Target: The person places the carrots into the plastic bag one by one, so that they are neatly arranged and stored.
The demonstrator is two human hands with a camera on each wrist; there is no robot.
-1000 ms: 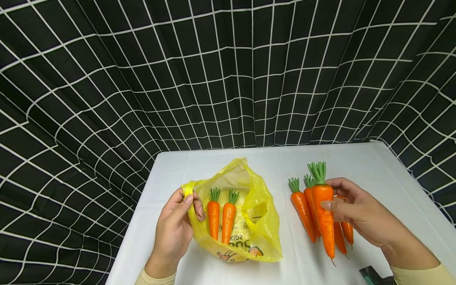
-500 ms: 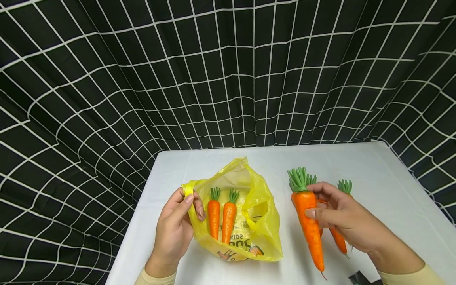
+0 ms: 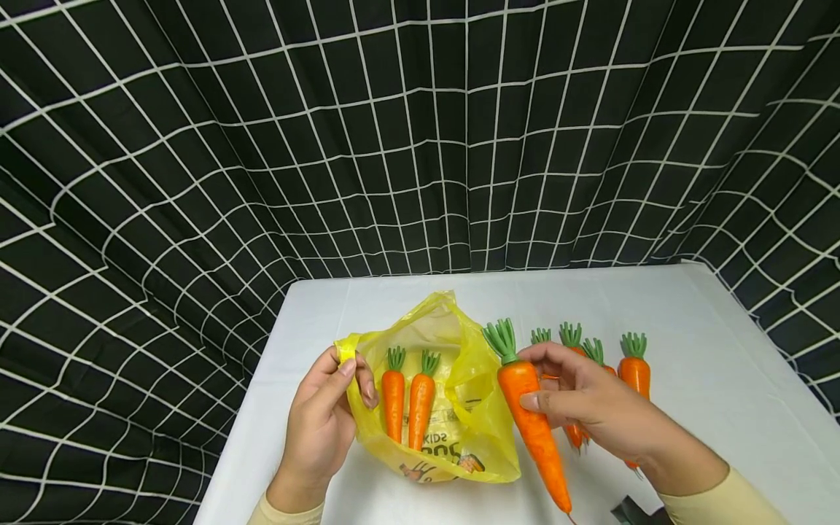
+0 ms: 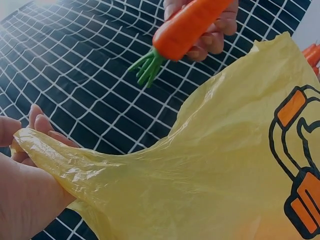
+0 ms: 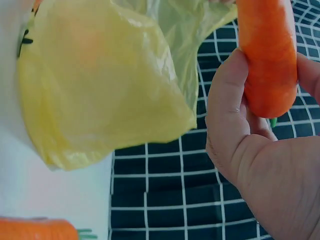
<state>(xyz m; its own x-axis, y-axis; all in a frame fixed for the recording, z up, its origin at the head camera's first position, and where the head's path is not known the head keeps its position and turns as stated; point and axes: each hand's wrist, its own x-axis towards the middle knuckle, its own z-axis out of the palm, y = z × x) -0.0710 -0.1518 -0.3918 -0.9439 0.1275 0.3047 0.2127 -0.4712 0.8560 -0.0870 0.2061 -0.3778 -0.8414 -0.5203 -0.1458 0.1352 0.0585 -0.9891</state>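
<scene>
My left hand pinches the left rim of a yellow plastic bag, whose mouth gapes open toward me. Two carrots with green tops lie side by side inside it. My right hand grips another carrot between thumb and fingers, just right of the bag, green top up and tip down toward me. In the left wrist view the held carrot hangs past the bag's edge. The right wrist view shows thumb and fingers around the carrot's thick end.
Several loose carrots lie on the white table to the right, partly hidden by my right hand. A dark object shows below my right wrist. Black cloth with a white grid hangs behind the table.
My right hand has carried the carrot leftward from the loose pile to the bag's right edge, uncovering more of the pile. My left hand and the bag stay put.
</scene>
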